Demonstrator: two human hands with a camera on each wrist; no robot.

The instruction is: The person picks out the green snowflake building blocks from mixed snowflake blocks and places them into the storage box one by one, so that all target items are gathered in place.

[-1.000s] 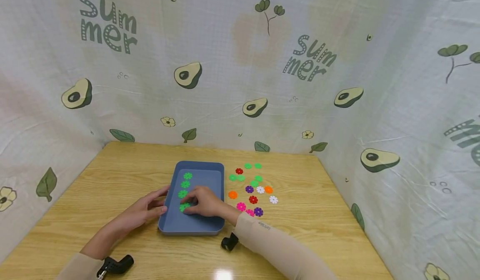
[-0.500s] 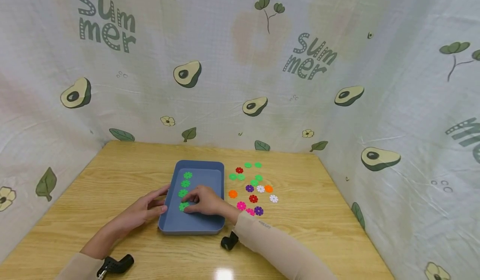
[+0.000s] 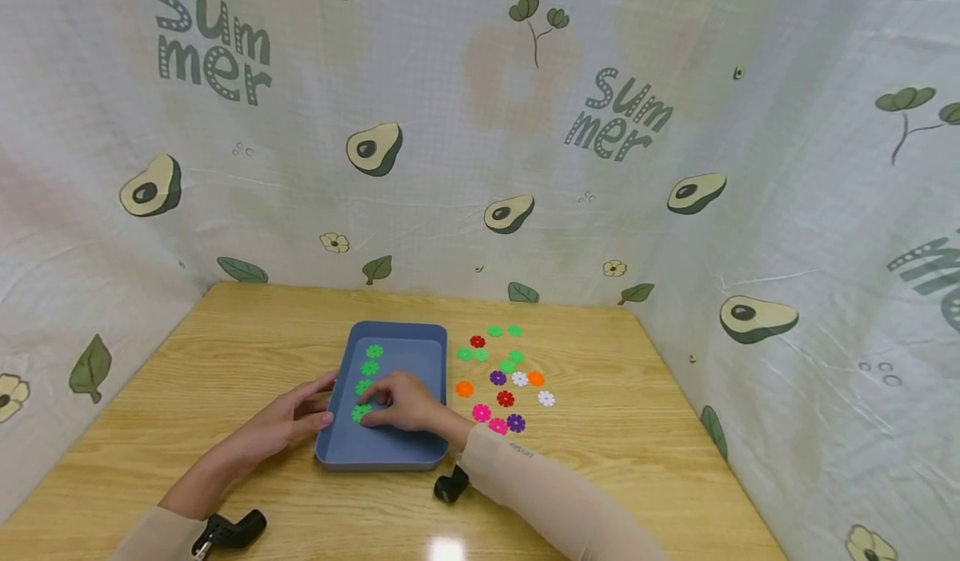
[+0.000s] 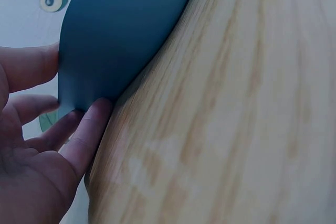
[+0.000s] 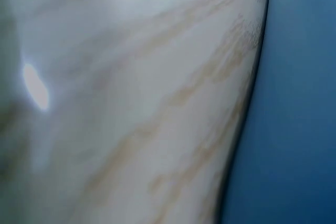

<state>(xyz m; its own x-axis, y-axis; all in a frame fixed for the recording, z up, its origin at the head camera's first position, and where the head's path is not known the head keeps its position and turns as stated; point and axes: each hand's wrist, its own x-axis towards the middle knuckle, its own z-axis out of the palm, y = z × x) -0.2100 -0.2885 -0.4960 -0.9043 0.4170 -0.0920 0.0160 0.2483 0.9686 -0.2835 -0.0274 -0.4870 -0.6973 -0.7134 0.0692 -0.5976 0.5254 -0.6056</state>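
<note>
The green flower-shaped disc (image 3: 362,413) lies on the floor of the blue-grey tray (image 3: 416,357), at the end of a short file near its left wall. The thumb and the fingers of the right hand (image 3: 408,403) come at it from opposite edges, so I take this as a pinch, a low one, suited to a piece so flat. How firmly it is held I cannot say, because the right wrist view shows only the tray wall and the table (image 3: 262,328).

Just beyond the pinch, three more green discs (image 3: 370,368) make a row that leads away from the person, and the pinched one stands roughly in line with them; this looks deliberate to me.

To the left of the pinch, the left hand (image 3: 281,423) has its fingers spread and rather extended, the tips against the outer wall of the tray. Probably it is there so that the tray does not slide.

To the right of the pinch, outside the tray, lie the loose discs (image 3: 506,398), mixed in green, red, orange, purple, white and pink, within easy reach of the right arm.
</note>
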